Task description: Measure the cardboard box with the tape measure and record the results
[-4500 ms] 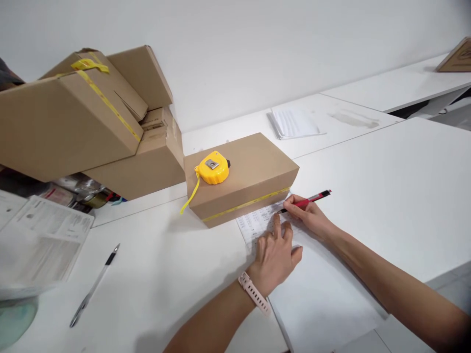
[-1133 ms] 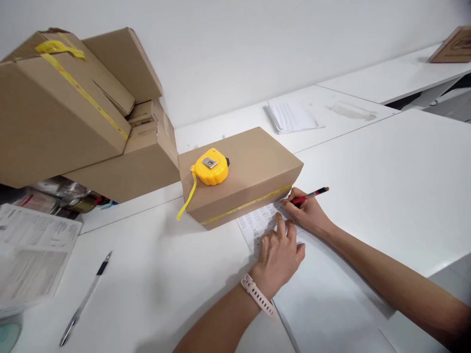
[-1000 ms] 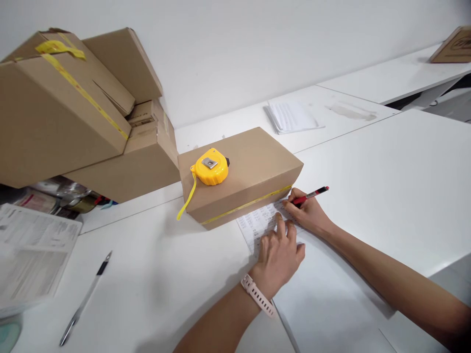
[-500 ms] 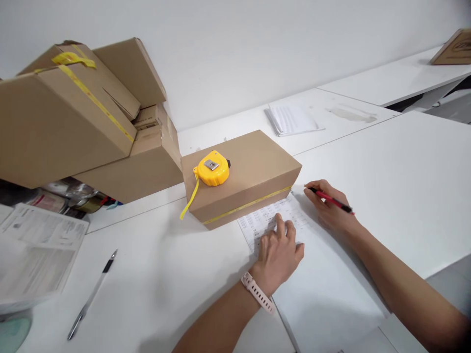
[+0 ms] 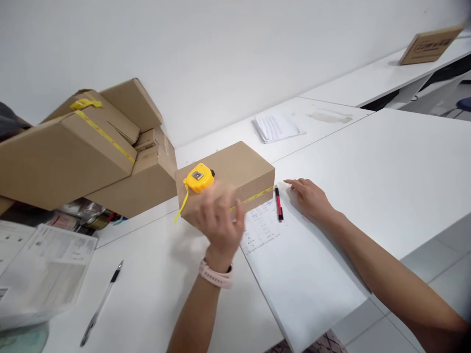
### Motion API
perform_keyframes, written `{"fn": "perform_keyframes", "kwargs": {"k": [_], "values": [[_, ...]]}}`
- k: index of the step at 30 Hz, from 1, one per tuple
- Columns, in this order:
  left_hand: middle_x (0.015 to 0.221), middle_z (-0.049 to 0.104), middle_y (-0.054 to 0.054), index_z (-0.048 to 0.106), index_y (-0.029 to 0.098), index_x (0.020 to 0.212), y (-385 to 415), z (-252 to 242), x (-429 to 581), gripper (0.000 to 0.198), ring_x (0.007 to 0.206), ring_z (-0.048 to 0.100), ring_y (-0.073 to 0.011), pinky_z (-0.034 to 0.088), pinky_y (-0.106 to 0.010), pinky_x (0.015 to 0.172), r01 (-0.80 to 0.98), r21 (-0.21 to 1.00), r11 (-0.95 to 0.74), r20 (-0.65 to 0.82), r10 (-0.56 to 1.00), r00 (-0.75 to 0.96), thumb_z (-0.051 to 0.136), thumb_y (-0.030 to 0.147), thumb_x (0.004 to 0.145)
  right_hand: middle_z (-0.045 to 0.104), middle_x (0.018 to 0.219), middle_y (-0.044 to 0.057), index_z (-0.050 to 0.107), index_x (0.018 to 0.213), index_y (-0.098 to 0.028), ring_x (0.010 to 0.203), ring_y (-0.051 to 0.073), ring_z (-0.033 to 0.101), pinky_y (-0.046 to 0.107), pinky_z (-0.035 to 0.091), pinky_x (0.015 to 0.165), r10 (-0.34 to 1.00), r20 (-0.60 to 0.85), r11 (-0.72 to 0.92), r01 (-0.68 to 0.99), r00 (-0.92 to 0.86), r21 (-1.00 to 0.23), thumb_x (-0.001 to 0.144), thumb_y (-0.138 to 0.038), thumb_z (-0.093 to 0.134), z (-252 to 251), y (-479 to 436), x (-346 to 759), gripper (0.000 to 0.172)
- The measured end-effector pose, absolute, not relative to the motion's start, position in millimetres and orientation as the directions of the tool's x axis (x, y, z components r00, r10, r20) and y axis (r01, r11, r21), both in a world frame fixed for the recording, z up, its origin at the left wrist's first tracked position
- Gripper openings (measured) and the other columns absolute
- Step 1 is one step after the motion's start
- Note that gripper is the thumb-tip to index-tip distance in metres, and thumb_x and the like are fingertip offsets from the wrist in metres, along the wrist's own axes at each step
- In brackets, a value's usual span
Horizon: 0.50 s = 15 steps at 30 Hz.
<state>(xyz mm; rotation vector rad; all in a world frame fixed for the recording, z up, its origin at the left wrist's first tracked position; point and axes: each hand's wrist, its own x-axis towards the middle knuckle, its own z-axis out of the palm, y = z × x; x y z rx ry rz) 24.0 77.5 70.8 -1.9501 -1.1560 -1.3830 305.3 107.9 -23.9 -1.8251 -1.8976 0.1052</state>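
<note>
My left hand [image 5: 220, 223], with a pale pink watch band on the wrist, is raised in front of the closed cardboard box [image 5: 243, 164]. Its fingers are blurred but look spread, and nothing shows in them. A yellow tape measure [image 5: 199, 178] lies on top of the box, just beyond those fingers, its strap hanging over the edge. My right hand [image 5: 311, 198] rests empty at the right edge of the paper, fingers stretched out. Beside it, the red and black pen [image 5: 278, 203] lies on the handwritten sheet [image 5: 290, 279], whose far part runs up against the box.
Cardboard boxes [image 5: 99, 157] are piled at the left against the wall. A clear pen with a black grip [image 5: 102, 304] and printed papers [image 5: 55, 264] lie at the front left. Farther back are a stack of sheets [image 5: 278, 126] and a small brown box [image 5: 430, 46].
My right hand has let go of the red pen, which now lies on the paper. My left hand has lifted off the sheet and moved left toward the box. The view has shifted.
</note>
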Motion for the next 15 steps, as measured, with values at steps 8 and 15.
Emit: {"fn": "perform_keyframes", "kwargs": {"k": [8, 15], "values": [[0.145, 0.053, -0.012, 0.051, 0.028, 0.134, 114, 113, -14, 0.049, 0.133, 0.05, -0.0348, 0.041, -0.052, 0.107, 0.848, 0.488, -0.206, 0.498, 0.864, -0.077, 0.065, 0.034, 0.088, 0.071, 0.098, 0.011, 0.066, 0.128, -0.019, 0.096, 0.027, 0.062, 0.037, 0.045, 0.069, 0.954, 0.284, 0.044, 0.886, 0.101, -0.462, 0.093, -0.014, 0.038, -18, 109, 300, 0.045], [0.117, 0.061, -0.009, 0.056, 0.024, 0.113, 113, 113, -22, 0.042, 0.113, 0.059, -0.0284, 0.046, -0.046, 0.099, 0.718, 0.623, -0.311, 0.56, 0.818, -0.131, 0.077, 0.03, 0.078, 0.069, 0.09, 0.009, 0.068, 0.119, -0.019, 0.08, 0.024, 0.062, 0.038, 0.048, 0.07, 0.788, 0.571, 0.18, 0.8, 0.231, -0.572, 0.096, -0.023, 0.042, -7, 100, 290, 0.036]]}}
